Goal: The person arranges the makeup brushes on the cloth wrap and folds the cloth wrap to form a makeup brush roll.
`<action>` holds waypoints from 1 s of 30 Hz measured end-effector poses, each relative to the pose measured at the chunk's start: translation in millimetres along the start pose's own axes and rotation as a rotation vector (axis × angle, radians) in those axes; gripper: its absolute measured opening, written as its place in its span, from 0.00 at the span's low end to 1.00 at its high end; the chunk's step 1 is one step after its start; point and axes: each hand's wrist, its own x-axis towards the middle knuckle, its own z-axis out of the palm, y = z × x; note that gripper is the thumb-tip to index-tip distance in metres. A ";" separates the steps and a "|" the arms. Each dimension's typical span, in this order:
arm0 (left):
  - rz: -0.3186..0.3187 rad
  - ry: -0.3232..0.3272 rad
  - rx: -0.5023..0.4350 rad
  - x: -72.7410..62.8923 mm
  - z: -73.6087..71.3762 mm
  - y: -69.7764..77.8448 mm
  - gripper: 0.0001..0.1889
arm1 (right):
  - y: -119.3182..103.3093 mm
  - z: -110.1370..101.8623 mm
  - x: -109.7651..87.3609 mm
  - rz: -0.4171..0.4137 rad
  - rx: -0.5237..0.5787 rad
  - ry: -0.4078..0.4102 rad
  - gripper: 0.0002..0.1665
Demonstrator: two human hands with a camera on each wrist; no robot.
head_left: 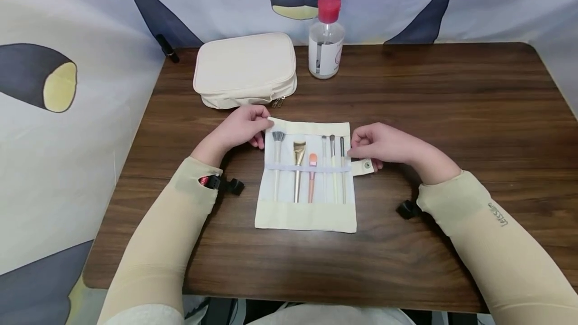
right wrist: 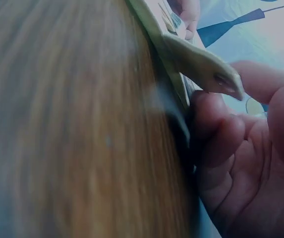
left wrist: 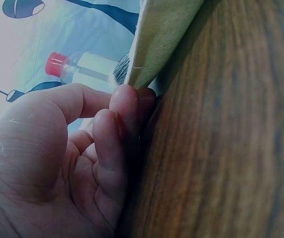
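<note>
A cream fabric brush roll [head_left: 307, 217] lies unrolled on the table in the head view, with several makeup brushes under its elastic band. Among them are a gold flat brush [head_left: 298, 152], a pink brush with an orange tip [head_left: 312, 164] and a fan-like brush [head_left: 278, 137]. My left hand [head_left: 246, 127] pinches the roll's upper left corner between thumb and fingers; the left wrist view shows that edge lifted [left wrist: 164, 44]. At the right edge my right hand [head_left: 384, 144] pinches the cloth just above the snap strap [head_left: 363, 167]. In the right wrist view the strap [right wrist: 201, 64] partly hides the thumb.
Behind the roll sits a cream zippered case [head_left: 246, 66]. To its right stands a clear bottle with a red cap [head_left: 326, 39]. A small black object [head_left: 167, 48] lies at the back left edge of the wooden table [head_left: 451, 94]. Printed cloth [head_left: 113, 54] hangs behind.
</note>
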 end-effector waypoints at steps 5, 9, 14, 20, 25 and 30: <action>-0.014 -0.027 -0.020 -0.7 -0.7 0.8 0.08 | -0.1 -4.0 -8.9 -0.004 -0.060 -0.155 0.19; 0.003 -0.015 -0.013 -1.8 -2.7 2.3 0.08 | -1.6 -5.9 -11.2 -0.010 -0.090 -0.223 0.21; 0.003 -0.015 -0.018 -0.9 -3.2 4.0 0.08 | -3.4 -7.1 -11.1 0.003 -0.082 -0.255 0.20; 0.018 -0.001 -0.016 0.7 -3.6 2.8 0.08 | -3.6 -8.2 -11.5 -0.007 -0.080 -0.246 0.16; 0.019 -0.003 -0.021 0.2 -0.6 0.9 0.11 | -1.4 -7.1 -12.4 0.002 -0.064 -0.265 0.14; 0.022 0.001 0.003 -0.7 -0.2 1.0 0.10 | -1.1 -10.2 -15.1 0.010 -0.074 -0.269 0.11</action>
